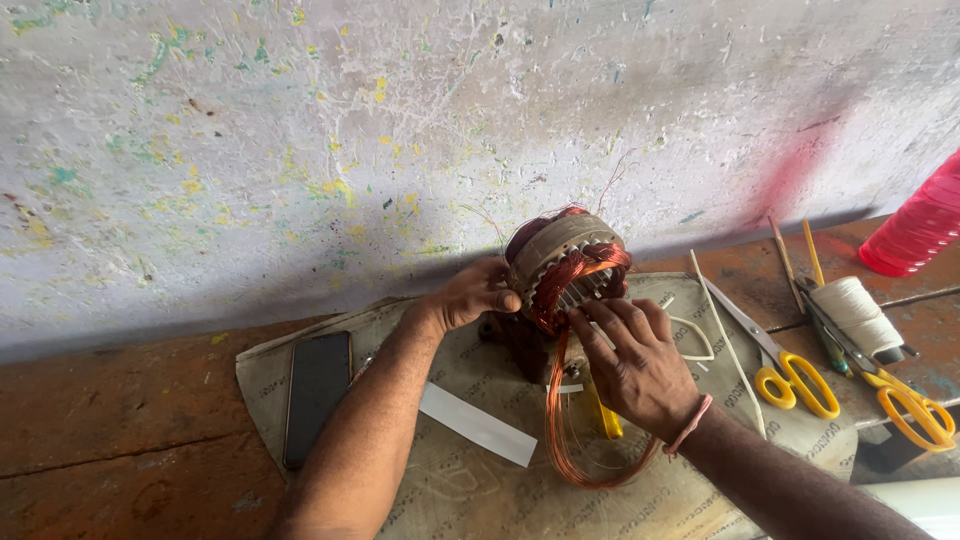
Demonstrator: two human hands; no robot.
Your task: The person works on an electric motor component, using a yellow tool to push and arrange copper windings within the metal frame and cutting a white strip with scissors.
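While my left hand [478,293] clasps the outer side of the motor stator [562,262], thumb and fingers curled against its ring, my right hand [632,362] presses bent fingers onto the copper wire coil [566,420] at the stator's open face. The stator stands tilted on a woven sack cloth [480,480] spread over a worn reddish-brown wooden bench [120,420], and the coil's loose loop hangs down from it onto the cloth. A dark phone [317,396] lies near my left forearm, a white paper strip [478,424] between my arms. To my right lie yellow-handled scissors [790,375], a second pair [905,405], a spool of white thread [855,315] and a red ribbed bottle [918,225]. Behind the bench rises a rough whitewashed wall [300,130] flecked with yellow and green paint.
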